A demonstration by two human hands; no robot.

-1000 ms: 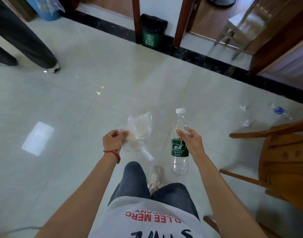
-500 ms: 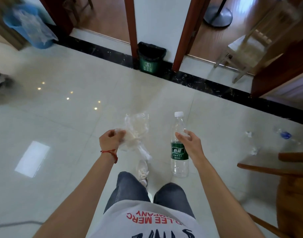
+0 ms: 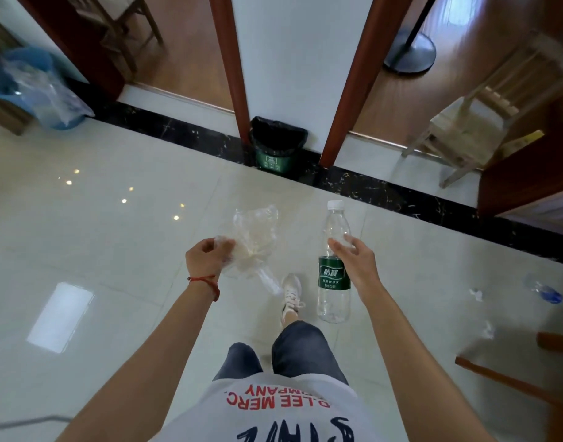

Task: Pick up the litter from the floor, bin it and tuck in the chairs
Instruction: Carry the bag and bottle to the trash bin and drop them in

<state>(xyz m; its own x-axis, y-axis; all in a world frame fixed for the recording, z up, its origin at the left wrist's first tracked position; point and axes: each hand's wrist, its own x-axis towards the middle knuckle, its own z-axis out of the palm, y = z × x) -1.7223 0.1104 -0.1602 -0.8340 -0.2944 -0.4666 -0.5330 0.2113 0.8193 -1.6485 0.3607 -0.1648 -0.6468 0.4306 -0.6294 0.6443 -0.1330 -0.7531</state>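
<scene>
- bottle (image 3: 334, 266): clear, white cap, dark green label with white writing
- plastic bag (image 3: 256, 242): clear, milky
- bin (image 3: 277, 145): green, black liner
- floor (image 3: 114, 250): pale glossy tiles, black marbled border strip
- wrist string (image 3: 206, 280): red
- shirt (image 3: 273, 413): white, red and navy lettering
- door frames (image 3: 363, 74): reddish brown

- Brown wooden chair (image 3: 509, 382) at lower right is getting cut off by the frame edge; only rails are showing.
- Small crushed clear bottle with a blue label (image 3: 545, 291) is blurring out.
- Blue bin with a clear plastic liner (image 3: 34, 87) at upper left is smearing, its contents unreadable.
</scene>
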